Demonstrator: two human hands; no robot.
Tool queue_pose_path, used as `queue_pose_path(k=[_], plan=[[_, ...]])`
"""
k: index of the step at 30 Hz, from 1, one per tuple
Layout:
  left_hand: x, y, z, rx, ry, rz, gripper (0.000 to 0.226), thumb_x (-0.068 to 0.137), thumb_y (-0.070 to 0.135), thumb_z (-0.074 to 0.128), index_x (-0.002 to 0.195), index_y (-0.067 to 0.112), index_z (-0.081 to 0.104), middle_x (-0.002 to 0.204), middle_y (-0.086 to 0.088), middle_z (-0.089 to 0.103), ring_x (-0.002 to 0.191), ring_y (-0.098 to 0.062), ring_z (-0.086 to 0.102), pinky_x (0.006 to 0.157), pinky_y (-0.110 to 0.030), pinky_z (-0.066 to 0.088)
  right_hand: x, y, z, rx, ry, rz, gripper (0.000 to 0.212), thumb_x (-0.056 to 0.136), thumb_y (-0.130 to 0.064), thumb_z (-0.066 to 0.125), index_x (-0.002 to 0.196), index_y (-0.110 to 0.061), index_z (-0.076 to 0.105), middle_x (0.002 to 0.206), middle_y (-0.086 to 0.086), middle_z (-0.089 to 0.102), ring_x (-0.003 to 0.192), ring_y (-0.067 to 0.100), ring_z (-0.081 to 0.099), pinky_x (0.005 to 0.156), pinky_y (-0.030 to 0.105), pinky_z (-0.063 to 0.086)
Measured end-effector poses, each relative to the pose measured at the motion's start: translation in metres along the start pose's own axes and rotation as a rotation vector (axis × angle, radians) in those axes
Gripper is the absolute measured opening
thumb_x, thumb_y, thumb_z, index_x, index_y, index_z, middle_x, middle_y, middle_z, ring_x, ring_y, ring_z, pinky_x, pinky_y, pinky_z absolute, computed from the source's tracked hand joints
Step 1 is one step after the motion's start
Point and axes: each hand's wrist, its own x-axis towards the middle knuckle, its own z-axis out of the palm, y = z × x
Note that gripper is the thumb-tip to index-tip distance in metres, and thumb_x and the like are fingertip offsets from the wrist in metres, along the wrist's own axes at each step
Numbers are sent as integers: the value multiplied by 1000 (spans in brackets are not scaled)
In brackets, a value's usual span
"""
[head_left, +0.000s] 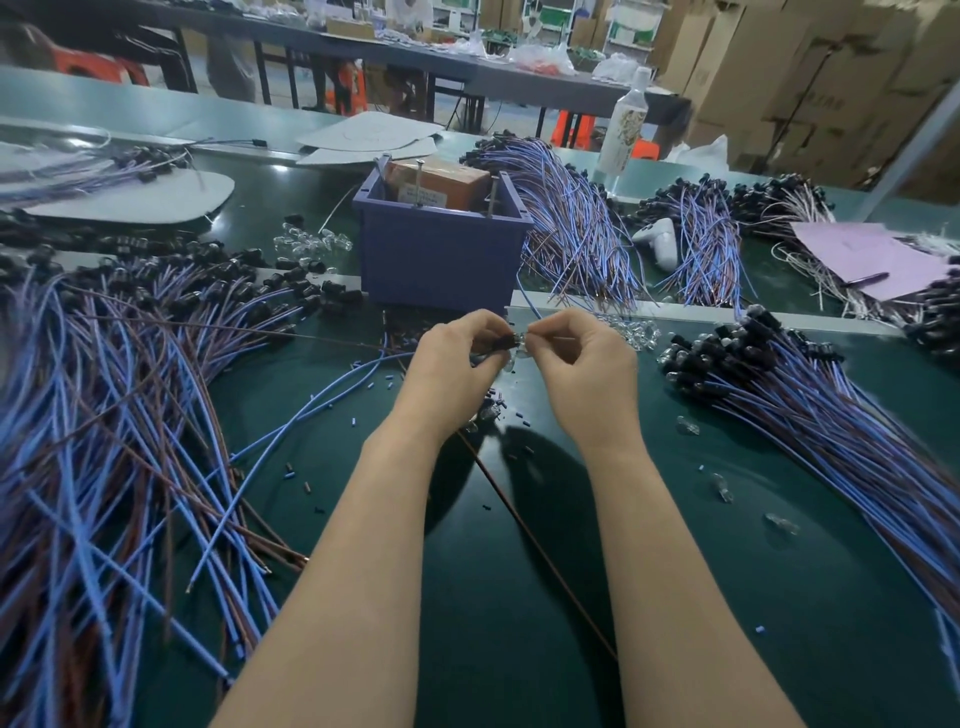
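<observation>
Above the dark green table (519, 597), my left hand (449, 364) grips a small black lamp socket (501, 342), whose blue wire (322, 400) and brown wire (540, 551) trail down onto the table. My right hand (582, 358) pinches a small clear bulb (521, 339) at the socket's open end. The two hands meet fingertip to fingertip just in front of a blue plastic bin (441, 249). The joint between bulb and socket is mostly hidden by my fingers.
A big heap of blue and brown wires with black sockets (119, 415) fills the left. Another bundle with bulbs fitted (810, 405) lies right. Loose clear bulbs (628, 330) sit by the bin. A white controller (660, 239), a bottle (623, 124) and pink paper (872, 254) lie behind.
</observation>
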Motion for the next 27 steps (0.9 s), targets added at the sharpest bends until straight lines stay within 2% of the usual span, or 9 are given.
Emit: queue_pose_path(k=[2,4,5,9,11,15,17,22,27], plan=[[0,0,0,33,-21,19,17,87,9,63,102,17,68,93,5,69,94,-10,63,80,-4,42,0,0,-2,-30,-7,-18,7,85,-7,65,84,-12,69,77,-2,68,77,12,65,72,13,47],[1,-1,1,79,-23,32,18,88,12,63,103,19,68,97,2,70,99,-15,62,89,-20,45,0,0,-2,-42,-13,-30,7,86,-6,64,85,-11,69,77,-2,67,76,12,64,71,11,46],[2,-1,1,92,-8,33,17,88,13,63,103,20,67,97,1,70,97,-16,61,88,-24,45,0,0,-1,-29,-7,-26,8,86,-5,63,86,-11,68,77,-3,67,75,11,64,71,10,45],[1,-1,0,2,96,10,16,87,6,61,96,18,61,83,12,65,73,-7,58,75,-18,46,3,3,-4,127,88,58,10,88,-5,62,91,-14,65,81,-6,65,77,9,62,75,15,49],[0,-1,-1,-44,126,-4,15,87,6,61,96,18,59,81,15,63,75,-4,59,78,-20,49,4,4,-5,183,99,99,12,87,-4,62,90,-15,65,83,-3,67,80,12,63,77,18,50],[-1,1,-1,-102,155,6,19,86,4,62,93,20,58,92,8,68,85,-9,63,85,-29,52,3,2,-1,228,75,111,19,86,-5,63,83,-23,63,82,-4,67,80,12,64,78,23,52],[-1,1,-2,-109,156,8,19,86,4,62,92,21,57,93,8,68,87,-8,64,87,-31,52,2,1,1,233,56,87,21,86,-5,64,82,-26,61,81,-5,66,78,9,63,75,21,51],[-1,1,-1,-94,144,5,16,86,4,61,96,16,59,89,8,67,86,-10,63,86,-31,51,-1,-4,6,173,17,-20,13,86,-5,65,86,-18,63,77,-11,64,71,2,60,72,12,48],[0,1,-1,-59,106,18,18,86,2,60,97,16,60,84,11,64,84,-10,62,82,-23,50,-2,-5,5,77,23,-72,13,86,-6,65,84,-19,65,73,-14,62,69,-3,59,67,4,42]])
